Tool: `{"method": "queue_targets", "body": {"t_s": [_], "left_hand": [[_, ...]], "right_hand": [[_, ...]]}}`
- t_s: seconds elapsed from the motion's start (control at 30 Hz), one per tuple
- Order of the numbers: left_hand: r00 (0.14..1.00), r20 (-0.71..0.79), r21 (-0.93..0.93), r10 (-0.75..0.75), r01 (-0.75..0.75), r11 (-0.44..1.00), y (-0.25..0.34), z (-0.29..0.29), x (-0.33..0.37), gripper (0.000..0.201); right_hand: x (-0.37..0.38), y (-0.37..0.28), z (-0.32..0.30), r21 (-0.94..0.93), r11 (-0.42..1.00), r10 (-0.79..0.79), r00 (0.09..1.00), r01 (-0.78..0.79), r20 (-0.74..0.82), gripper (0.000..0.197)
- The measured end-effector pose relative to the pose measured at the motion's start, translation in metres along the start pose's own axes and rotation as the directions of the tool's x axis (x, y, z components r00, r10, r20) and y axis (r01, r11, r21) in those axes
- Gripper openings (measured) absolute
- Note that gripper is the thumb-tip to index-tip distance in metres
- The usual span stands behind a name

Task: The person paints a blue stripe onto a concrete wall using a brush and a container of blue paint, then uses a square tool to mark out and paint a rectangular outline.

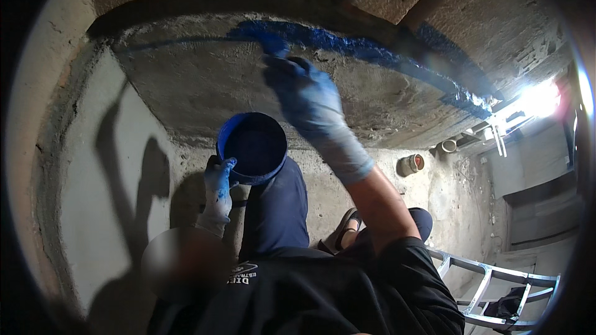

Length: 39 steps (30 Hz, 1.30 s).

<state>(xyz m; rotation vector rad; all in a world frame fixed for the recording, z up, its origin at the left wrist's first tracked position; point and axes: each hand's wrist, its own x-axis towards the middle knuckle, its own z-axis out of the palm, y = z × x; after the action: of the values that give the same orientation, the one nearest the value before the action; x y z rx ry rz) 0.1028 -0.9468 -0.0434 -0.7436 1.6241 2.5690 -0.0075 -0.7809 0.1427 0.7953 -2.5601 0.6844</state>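
My left hand (pixel 218 187), in a paint-smeared glove, grips the near left side of a round blue bucket (pixel 264 177). The bucket is tilted and its dark inside faces up, next to my knee; how much paint it holds I cannot tell. My right hand (pixel 307 98), gloved and stained blue, is closed around a paintbrush (pixel 272 43), blurred and covered in blue. The brush's tip meets the left end of a wet blue paint band (pixel 366 49) running along the upper edge of the concrete wall (pixel 198 77). Fingers hide most of the handle.
A thin dark line (pixel 167 43) runs left from the band. A pale side wall (pixel 112 167) stands close on my left. On the floor at right are a small container (pixel 411 164) and a pipe end (pixel 447 146). A metal ladder (pixel 481 288) lies lower right, beneath a bright lamp (pixel 537 99).
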Motion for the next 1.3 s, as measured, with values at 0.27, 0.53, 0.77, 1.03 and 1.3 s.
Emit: {"method": "queue_targets", "body": {"t_s": [0.27, 0.53, 0.77, 1.03, 1.3], "left_hand": [[0.988, 0.134, -0.106, 0.080, -0.066, 0.992, -0.001, 0.024, 0.008, 0.019], [0.944, 0.327, -0.084, 0.039, -0.012, 0.996, -0.037, 0.071, 0.026, 0.015], [0.901, 0.429, 0.266, -0.072, -0.050, 0.963, -0.136, 0.126, 0.052, 0.020], [0.950, 0.228, 0.521, -0.214, 0.066, 0.851, -0.308, 0.158, 0.075, 0.069], [0.950, 0.050, 0.332, -0.307, 0.274, 0.902, -0.415, 0.153, 0.094, 0.076]], "right_hand": [[-0.008, 0.000, -0.001, -0.170, 0.834, -0.549, 0.822, 0.525, -0.150, 0.027], [-0.047, 0.042, -0.056, -0.197, 0.930, -0.361, 0.875, 0.311, -0.323, 0.024], [-0.193, 0.088, -0.109, 0.418, 0.905, 0.332, 0.745, -0.079, -0.578, 0.036], [-0.273, 0.136, -0.098, 0.592, 0.759, 0.629, 0.538, -0.270, -0.561, 0.051], [-0.351, 0.190, -0.043, 0.777, 0.499, 0.835, 0.455, -0.385, -0.310, 0.044]]}}
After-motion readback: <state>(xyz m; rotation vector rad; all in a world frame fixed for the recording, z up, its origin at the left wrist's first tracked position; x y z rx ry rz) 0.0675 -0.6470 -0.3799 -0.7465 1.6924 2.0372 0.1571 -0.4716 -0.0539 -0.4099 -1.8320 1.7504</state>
